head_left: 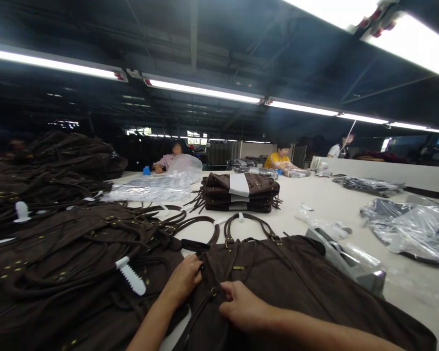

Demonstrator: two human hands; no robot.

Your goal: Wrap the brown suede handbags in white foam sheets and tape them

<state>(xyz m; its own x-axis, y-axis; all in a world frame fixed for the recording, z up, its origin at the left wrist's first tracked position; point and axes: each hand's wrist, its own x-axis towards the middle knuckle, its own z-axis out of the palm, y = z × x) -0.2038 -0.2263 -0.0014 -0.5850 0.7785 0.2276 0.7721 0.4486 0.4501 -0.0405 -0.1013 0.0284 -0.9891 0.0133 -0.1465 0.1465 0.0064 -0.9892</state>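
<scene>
The bag lies before me, toward the near edge of the counter. My left hand pinches its left side, and my right hand pinches a fold of its front, just beside. A heap of bags covers the left; a stack sits farther back, and a wrapped bundle lies to the right.

A soft, dark brown bag lies sprawled on the counter, its body spreading wide to the right and creased at the left. From here I see a rounded handle looping out from the far edge, a white tag round it, and gold-coloured metal fittings on its face.
</scene>
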